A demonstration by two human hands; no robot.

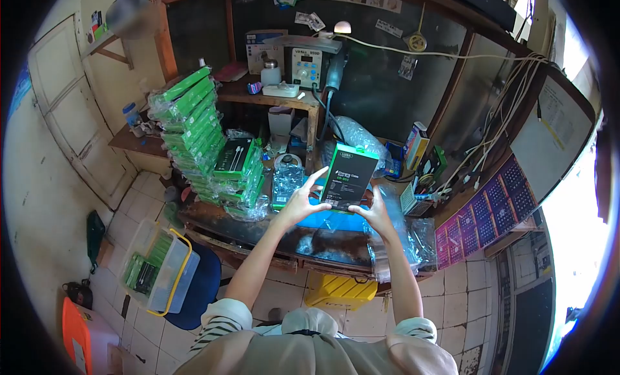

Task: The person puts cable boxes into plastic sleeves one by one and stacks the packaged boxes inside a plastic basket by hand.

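Observation:
Between my two hands a black charging cable box (349,179) with green edges is held up above the bench, its printed face toward me. My left hand (305,202) grips its lower left side, thumb along the bottom edge. On its lower right side, my right hand (376,213) grips it with the thumb at the bottom. A blue mat (326,221) lies on the bench below. Left of my left hand is a box in clear plastic wrap (287,184). Farther left, wrapped green boxes (192,133) rise in a tall stack, with a black-faced box (234,155) on a lower stack beside it.
Clear plastic sleeves (394,246) lie at the bench's right. A soldering station (306,68) stands on the back shelf. A pen basket (416,199) and hanging cables are at right. A clear bin (155,265) with green boxes stands lower left; a yellow crate (341,291) sits under the bench.

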